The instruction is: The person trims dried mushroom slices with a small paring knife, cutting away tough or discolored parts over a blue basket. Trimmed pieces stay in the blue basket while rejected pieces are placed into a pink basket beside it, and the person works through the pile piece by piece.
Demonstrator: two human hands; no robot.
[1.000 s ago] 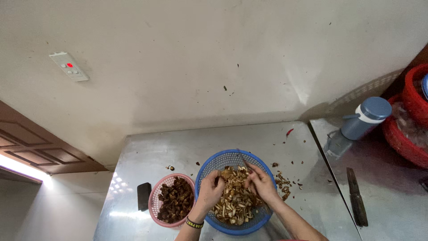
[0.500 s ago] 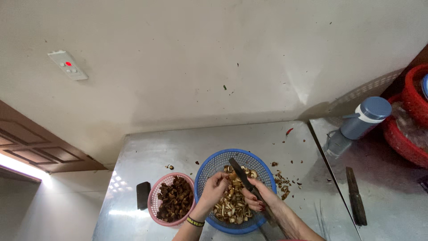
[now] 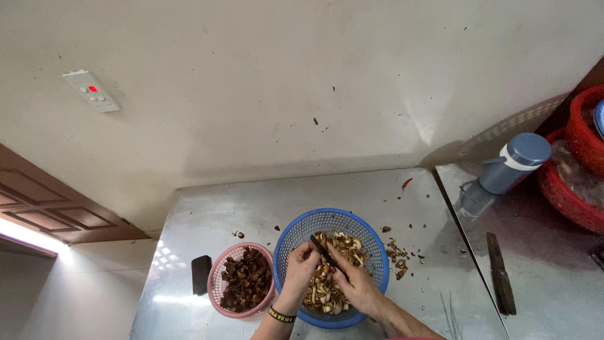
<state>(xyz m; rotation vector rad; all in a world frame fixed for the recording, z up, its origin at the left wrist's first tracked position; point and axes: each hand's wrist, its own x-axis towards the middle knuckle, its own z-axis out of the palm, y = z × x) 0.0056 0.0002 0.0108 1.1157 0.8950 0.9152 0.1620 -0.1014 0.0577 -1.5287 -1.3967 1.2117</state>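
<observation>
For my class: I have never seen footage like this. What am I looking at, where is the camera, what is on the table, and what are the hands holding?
There is no machine here, only a person's two bare hands. The single camera sits on that person's head and looks down at them.

The left hand and right hand work over a blue basket of pale cut pieces. The right hand holds a dark knife; the left pinches a small piece at its blade.

On the steel table also stand a pink basket of dark brown pieces, a small black block and scattered scraps. On the next surface to the right lie another knife, a blue-grey bottle and red baskets.
</observation>
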